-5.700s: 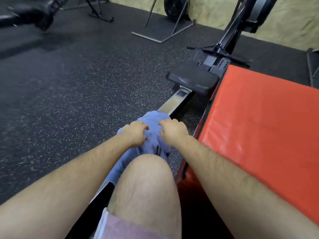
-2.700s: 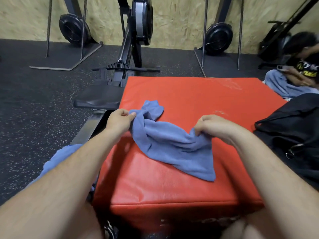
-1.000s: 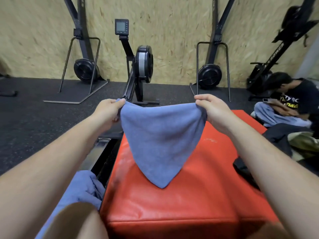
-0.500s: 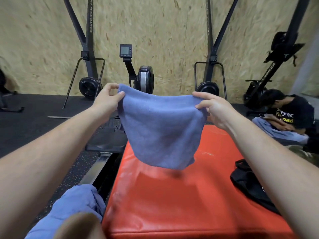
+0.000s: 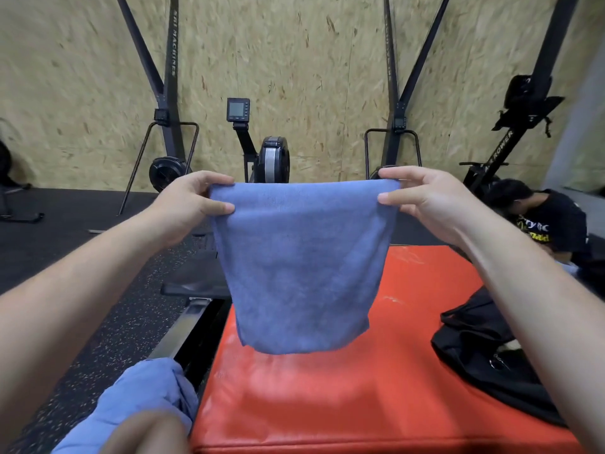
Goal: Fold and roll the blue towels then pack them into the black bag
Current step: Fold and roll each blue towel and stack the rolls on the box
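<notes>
Corners of a blue towel are being pinched, one by each hand, so that the cloth is being held up in the air with its flat face turned toward the camera. The upper left corner is being gripped by the left hand, with the fingers curled over the top edge and the thumb pressed against the front. The upper right corner is being gripped in the same way by the right hand. The top edge is being stretched taut and level from left to right between the two hands, and the rest is being left to hang straight down, narrowing a little toward the bottom. The towel is looking about as wide as it is tall, so no clear long axis can be told. Its lower edge is being kept clear above a red padded block. A black bag is lying crumpled on the right side of that block, partly hidden by the right forearm. A second blue towel is lying bunched at the lower left, just beside the block's left edge and partly covered by a knee. A rowing machine is standing behind the held towel against a chipboard wall, and another person is sitting low at the far right.
</notes>
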